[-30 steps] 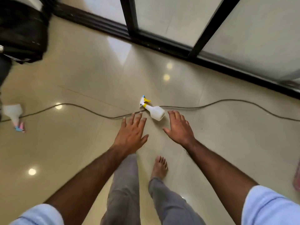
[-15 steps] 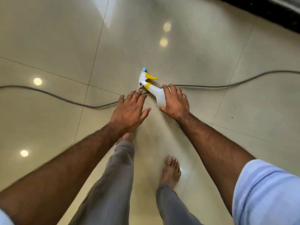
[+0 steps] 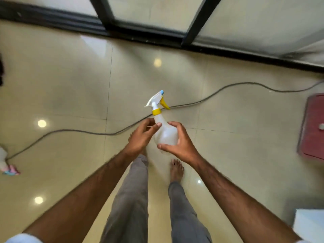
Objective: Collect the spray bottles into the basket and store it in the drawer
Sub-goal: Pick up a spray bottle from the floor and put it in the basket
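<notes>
A white spray bottle point(image 3: 165, 132) with a yellow collar, yellow trigger and blue nozzle tip is held upright above the floor, in front of my legs. My right hand point(image 3: 180, 143) grips its round body from the right and below. My left hand point(image 3: 142, 135) touches the bottle's left side with thumb and fingertips near the shoulder. A second white spray bottle point(image 3: 4, 162) with a pink and blue head lies on the floor at the far left edge, partly cut off. No basket or drawer is in view.
A grey cable point(image 3: 201, 100) snakes across the glossy beige tile floor. A black-framed sliding glass door point(image 3: 157, 32) runs along the top. A dark red piece of furniture point(image 3: 313, 127) sits at the right edge, a white object point(image 3: 310, 225) at the bottom right.
The bottle lay on the floor under my right hand; now it is lifted upright, held by my right hand with the left touching it. The view has risen and tilted up.
</notes>
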